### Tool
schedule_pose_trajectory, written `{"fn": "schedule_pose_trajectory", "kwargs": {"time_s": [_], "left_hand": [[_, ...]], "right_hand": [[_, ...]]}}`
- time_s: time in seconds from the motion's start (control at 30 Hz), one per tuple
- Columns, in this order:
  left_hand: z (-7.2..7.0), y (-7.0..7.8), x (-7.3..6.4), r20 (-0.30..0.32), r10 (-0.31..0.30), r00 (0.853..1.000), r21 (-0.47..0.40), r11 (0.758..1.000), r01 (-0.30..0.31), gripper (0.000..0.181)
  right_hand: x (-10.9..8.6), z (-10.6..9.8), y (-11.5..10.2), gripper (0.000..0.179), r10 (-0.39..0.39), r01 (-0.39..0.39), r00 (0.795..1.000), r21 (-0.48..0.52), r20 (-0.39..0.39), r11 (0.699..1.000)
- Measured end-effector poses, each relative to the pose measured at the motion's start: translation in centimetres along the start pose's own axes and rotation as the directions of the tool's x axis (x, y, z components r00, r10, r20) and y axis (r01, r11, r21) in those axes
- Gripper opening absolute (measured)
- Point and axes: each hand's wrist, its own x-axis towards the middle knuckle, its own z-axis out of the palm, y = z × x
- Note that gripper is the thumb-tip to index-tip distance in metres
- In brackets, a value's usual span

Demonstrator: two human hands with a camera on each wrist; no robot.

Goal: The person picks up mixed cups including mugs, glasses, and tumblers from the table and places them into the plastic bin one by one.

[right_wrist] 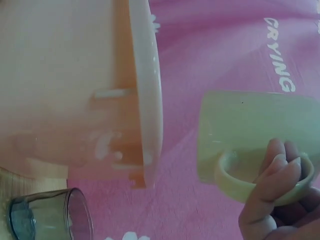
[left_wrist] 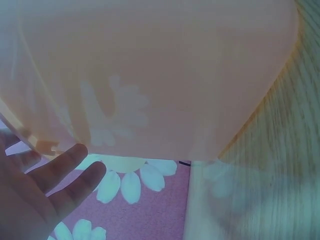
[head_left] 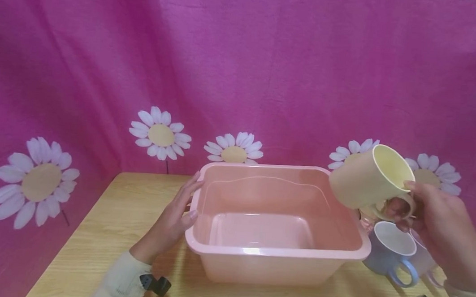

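Note:
My right hand (head_left: pixel 440 213) grips a pale yellow mug (head_left: pixel 361 179) by its handle, tilted, above the right end of a pink plastic basin (head_left: pixel 277 253). Fingers pass through the handle loop in the right wrist view, where the yellow mug (right_wrist: pixel 260 125) hangs beside the basin's rim (right_wrist: pixel 150 100). At the basin's left end my left hand (head_left: pixel 174 212) rests against the rim with its fingers extended. The left wrist view shows those spread fingers (left_wrist: pixel 70 175) by the basin's wall (left_wrist: pixel 175 75). Inside the basin, nothing lies on the visible floor.
Right of the basin stand a blue mug (head_left: pixel 390 248) with a white inside and a pinkish mug (head_left: pixel 422 257) partly behind it. A clear glass (right_wrist: pixel 52 215) appears in the right wrist view. Behind the wooden table (head_left: pixel 138 206) hangs a magenta cloth (head_left: pixel 266 78) with daisies.

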Motion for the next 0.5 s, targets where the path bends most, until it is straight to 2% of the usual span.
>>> {"fn": "schedule_pose_trajectory", "kwargs": {"time_s": [0.1,0.27,0.33,0.5], "left_hand": [[0.1,0.0,0.0,0.002,-0.002,1.0,-0.001,1.0,0.002,0.061],[0.1,0.1,-0.1,0.013,-0.012,1.0,0.002,1.0,0.012,0.061],[0.1,0.2,-0.1,0.013,-0.022,1.0,0.002,1.0,0.022,0.061],[0.0,0.4,0.0,0.003,-0.045,0.999,0.008,0.999,0.045,0.061]], "right_hand": [[0.3,0.5,-0.1,0.031,-0.003,0.003,1.0,0.002,0.019,1.0],[1.0,1.5,-0.3,0.03,0.052,-0.052,0.999,-0.043,0.006,0.998],[1.4,1.9,-0.3,0.031,0.057,-0.055,0.998,-0.046,0.041,0.997],[2.1,3.2,-0.2,0.033,0.057,-0.048,0.996,-0.13,0.069,0.99]]}}
